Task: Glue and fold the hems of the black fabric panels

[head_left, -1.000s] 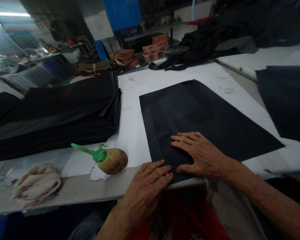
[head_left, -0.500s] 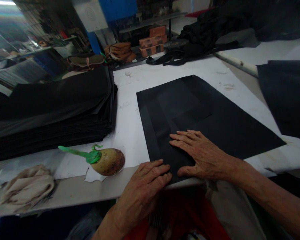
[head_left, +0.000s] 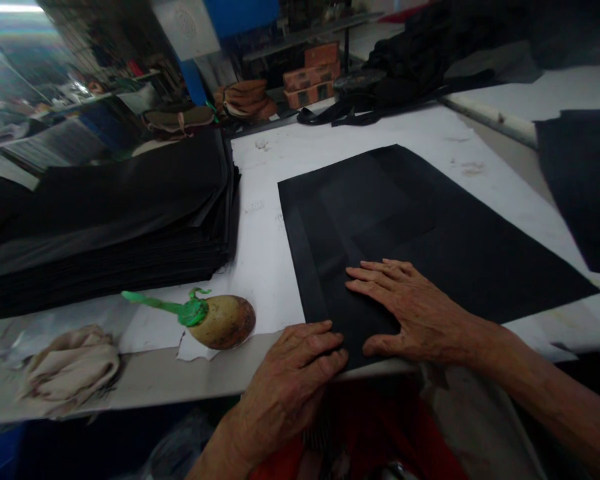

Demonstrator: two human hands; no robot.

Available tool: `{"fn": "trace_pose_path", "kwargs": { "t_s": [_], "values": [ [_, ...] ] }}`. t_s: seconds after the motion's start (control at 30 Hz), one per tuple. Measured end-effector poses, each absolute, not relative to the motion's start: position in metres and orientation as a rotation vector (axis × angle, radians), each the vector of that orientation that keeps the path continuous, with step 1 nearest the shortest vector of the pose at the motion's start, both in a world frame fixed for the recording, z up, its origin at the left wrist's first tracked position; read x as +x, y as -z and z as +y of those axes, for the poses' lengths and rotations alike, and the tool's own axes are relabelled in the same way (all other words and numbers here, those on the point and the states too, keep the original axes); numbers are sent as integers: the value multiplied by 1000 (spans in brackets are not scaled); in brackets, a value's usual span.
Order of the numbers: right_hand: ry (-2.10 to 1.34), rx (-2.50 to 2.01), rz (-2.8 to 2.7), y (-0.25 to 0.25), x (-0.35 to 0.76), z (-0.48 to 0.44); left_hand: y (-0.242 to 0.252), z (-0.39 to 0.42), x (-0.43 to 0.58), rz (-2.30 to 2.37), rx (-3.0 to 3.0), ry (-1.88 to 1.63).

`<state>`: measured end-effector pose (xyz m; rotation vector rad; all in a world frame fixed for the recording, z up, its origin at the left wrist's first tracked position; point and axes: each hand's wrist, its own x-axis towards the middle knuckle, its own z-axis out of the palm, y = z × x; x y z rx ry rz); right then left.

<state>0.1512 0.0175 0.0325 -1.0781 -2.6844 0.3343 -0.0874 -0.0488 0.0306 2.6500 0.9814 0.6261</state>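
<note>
A black sheet of smooth material [head_left: 480, 253], leather or something like it, lies flat on the white-covered table, with faint rectangular outlines across its left part. My right hand [head_left: 410, 307] rests palm down on its near half, fingers stretched out and thumb apart. At the near left corner of the sheet, by the table's front edge, my left hand [head_left: 300, 370] lies with its fingers side by side over the edge; its thumb is hidden. Left of my hands is a brownish egg-shaped object [head_left: 229, 321] with green wrapping and a green tail at one end.
A thick stack of black sheets [head_left: 130, 207] takes up the table's left side. A crumpled beige cloth [head_left: 73, 363] lies at the front left. Orange-brown boxes [head_left: 310, 83] and black straps [head_left: 330, 115] are at the back. Another dark sheet [head_left: 587, 187] lies at right.
The whole view has shifted slightly, so the table's things appear a little farther right. Both hands keep about the same place on the sheet.
</note>
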Motion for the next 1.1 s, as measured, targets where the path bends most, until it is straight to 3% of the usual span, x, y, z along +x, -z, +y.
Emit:
{"fn": "trace_pose_path", "kwargs": {
  "t_s": [1.1],
  "values": [
    [-292, -1129, -2674, -32, 147, 12, -31, -54, -91, 971, 2485, -669]
  ]
}}
